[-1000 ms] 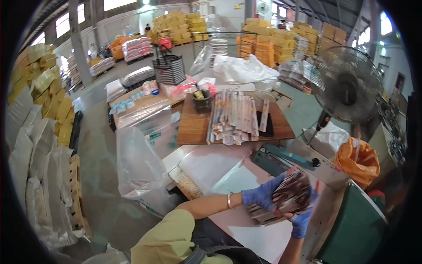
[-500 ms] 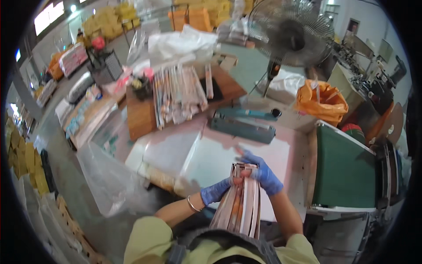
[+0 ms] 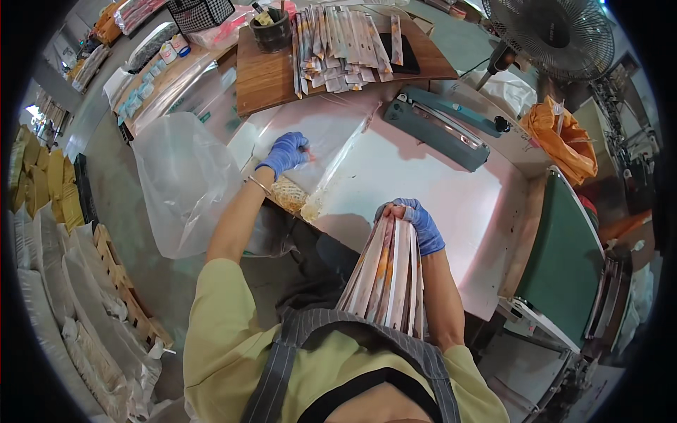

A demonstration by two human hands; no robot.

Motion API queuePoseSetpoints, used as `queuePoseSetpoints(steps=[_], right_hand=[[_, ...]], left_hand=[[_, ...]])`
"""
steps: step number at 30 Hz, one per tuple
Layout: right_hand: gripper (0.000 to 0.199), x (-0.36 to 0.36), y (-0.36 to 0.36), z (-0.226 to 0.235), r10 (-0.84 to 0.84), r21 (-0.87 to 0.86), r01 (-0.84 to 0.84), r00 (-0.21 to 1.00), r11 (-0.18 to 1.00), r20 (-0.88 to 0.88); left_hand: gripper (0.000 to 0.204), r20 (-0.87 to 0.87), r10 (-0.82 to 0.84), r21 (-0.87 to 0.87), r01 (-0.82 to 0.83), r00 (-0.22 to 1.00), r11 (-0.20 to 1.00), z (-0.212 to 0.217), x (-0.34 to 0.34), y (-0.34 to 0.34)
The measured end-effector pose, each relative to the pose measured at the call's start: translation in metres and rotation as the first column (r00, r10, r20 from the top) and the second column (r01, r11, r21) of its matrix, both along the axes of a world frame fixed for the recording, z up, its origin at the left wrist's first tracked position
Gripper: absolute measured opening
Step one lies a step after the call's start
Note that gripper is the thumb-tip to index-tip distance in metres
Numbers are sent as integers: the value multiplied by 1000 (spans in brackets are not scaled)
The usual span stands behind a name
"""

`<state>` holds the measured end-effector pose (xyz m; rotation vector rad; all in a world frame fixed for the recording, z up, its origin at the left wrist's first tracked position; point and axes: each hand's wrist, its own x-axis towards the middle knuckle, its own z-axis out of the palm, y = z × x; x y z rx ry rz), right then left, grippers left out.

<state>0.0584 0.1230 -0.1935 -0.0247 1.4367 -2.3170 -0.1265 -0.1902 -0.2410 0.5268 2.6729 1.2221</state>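
My right hand (image 3: 421, 227), in a blue glove with bare fingertips, is closed round the upper end of a bundle of long narrow printed packets (image 3: 381, 278). The bundle fans out toward my apron, its lower end against my body. Farther left, my left hand (image 3: 285, 154), gloved the same way, reaches over the white tabletop (image 3: 430, 190). Its fingers are curled beside clear plastic film (image 3: 328, 144); what they hold, if anything, I cannot make out. A teal bar heat sealer (image 3: 441, 132) stands beyond my hands on the right.
On a wooden board (image 3: 255, 88) at the back lie many similar packets (image 3: 342, 49), beside a dark cup (image 3: 271, 34). A large clear bag (image 3: 183, 187) hangs off the left edge. A green conveyor belt (image 3: 564, 257), an orange bag (image 3: 560, 137) and a fan (image 3: 550, 32) are at the right.
My left hand has let go of the bundle and moved left and away from me to the plastic film. The right hand still grips the packets. The view has tilted downward.
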Motion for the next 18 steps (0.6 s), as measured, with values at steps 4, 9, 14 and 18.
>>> queuePoseSetpoints(steps=[4,9,14,18], right_hand=[[25,4,1,-7,5,5,-6,999,1000,54],[27,0,-6,-9,-56,-2,56,998,998,29],[26,-11,-21,-21,52,28,-56,991,998,125],[27,-28,-43,-40,65,61,-72,992,995,111]], left_hand=[[23,-211,-67,-268,9,975,963,1,-9,10],[17,-311,-205,-151,165,928,975,6,4,19],[16,-115,-65,120,79,991,990,1,45,65],[17,-259,-289,13,302,922,953,35,101,107]])
